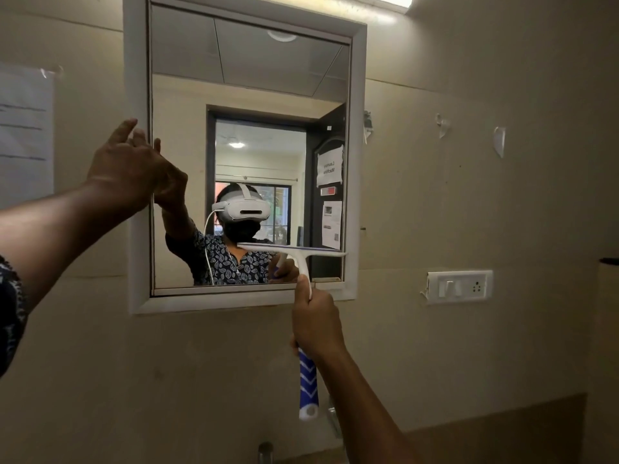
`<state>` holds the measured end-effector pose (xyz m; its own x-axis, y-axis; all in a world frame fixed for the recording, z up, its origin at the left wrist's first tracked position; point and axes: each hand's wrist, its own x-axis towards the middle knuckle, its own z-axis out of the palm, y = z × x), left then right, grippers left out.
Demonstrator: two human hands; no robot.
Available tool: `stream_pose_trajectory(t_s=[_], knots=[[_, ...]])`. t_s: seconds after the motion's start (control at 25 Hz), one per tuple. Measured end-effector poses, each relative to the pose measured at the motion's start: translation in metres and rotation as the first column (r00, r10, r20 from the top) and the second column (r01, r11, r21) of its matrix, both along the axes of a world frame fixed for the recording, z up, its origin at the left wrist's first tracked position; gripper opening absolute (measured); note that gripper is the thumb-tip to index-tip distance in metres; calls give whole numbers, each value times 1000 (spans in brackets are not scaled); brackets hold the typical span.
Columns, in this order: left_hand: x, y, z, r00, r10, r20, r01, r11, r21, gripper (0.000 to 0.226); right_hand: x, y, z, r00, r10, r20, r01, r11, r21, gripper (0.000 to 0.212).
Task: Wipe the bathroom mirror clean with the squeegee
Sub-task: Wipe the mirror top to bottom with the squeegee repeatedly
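The bathroom mirror point(248, 82) hangs on the wall in a white frame point(137, 229). My right hand point(316, 324) grips the blue-and-white handle of the squeegee point(308, 380). Its white blade point(294, 250) lies flat across the lower right part of the glass, reaching to the right frame edge. My left hand point(129, 165) rests on the left side of the frame at mid height, fingers loosely spread, thumb tip touching the glass edge. The glass reflects a person wearing a headset.
A white switch and socket plate point(459, 286) sits on the wall right of the mirror. A paper notice point(25, 128) is taped at the left. A tube light point(385, 0) glows above. Tap fittings point(266, 452) show at the bottom edge.
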<state>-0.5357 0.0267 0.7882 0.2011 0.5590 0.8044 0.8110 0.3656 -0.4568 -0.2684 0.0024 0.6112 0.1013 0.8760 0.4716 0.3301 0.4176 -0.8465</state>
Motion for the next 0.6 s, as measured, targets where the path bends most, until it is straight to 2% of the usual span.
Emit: stream_pose_trajectory(t_s=[0.12, 0.24, 0.44, 0.52, 0.6], knots=[[6, -11, -1, 996, 66, -52, -65, 998, 20, 25, 0, -3, -25, 1000, -12, -16, 11, 998, -54, 46], [12, -14, -3, 991, 127, -38, -124, 990, 67, 30, 1, -6, -44, 1000, -26, 16, 27, 996, -87, 44], [23, -25, 1, 985, 175, 10, -175, 984, 41, 41, 6, -13, -39, 997, -39, 63, 44, 996, -72, 44], [17, -25, 0, 988, 148, 44, -150, 988, 47, 46, 3, -20, -25, 998, -26, 57, 28, 999, -36, 43], [11, -25, -2, 992, 114, 55, -117, 992, 55, 50, -8, -31, 1, 998, 35, 46, -38, 997, 64, 42]])
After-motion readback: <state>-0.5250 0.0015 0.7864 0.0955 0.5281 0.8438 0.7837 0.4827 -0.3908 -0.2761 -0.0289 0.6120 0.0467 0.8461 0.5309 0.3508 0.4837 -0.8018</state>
